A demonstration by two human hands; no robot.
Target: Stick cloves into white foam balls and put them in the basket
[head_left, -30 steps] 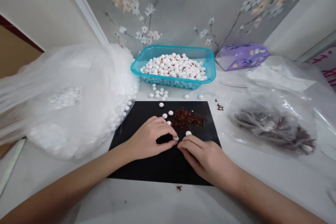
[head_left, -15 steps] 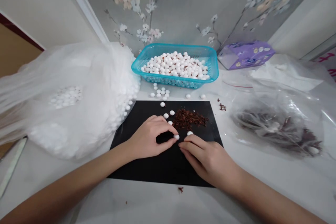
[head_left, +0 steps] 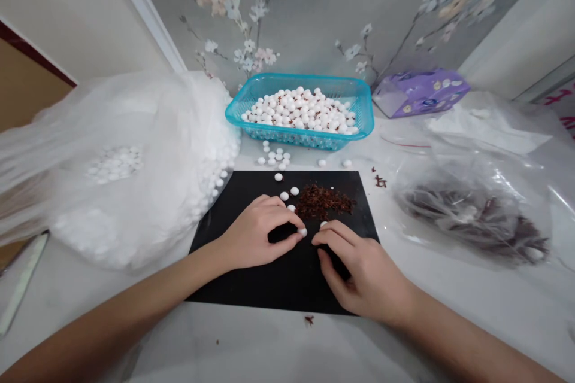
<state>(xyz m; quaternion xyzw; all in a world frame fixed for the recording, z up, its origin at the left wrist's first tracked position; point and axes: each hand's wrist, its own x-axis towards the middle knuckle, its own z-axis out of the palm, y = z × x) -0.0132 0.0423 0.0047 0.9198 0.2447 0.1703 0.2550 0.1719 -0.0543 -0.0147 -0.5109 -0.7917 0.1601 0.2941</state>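
Observation:
Between the thumb and forefinger of my left hand (head_left: 260, 232) is a small white ball (head_left: 302, 232), held just over the black mat (head_left: 265, 284). My right hand (head_left: 363, 272) is a little to the right of that ball, thumb and fingers apart, and I see nothing between them. Another white ball (head_left: 323, 224) lies partly hidden behind its fingertips. Beyond both hands is a heap of small reddish-brown pieces (head_left: 323, 201). Several white balls (head_left: 284, 196) lie on the mat to the left of this heap.
A turquoise basket (head_left: 233, 111) of white balls with brown bits stands behind the mat. To the left bulges a clear bag of white balls (head_left: 135, 191); to the right lies a plastic bag of brown pieces (head_left: 476, 209). A purple packet (head_left: 422, 94) sits at the back right.
My right thumb and fingers have spread apart, and that hand has shifted slightly right, away from the held ball. My left hand keeps its pinch in nearly the same place.

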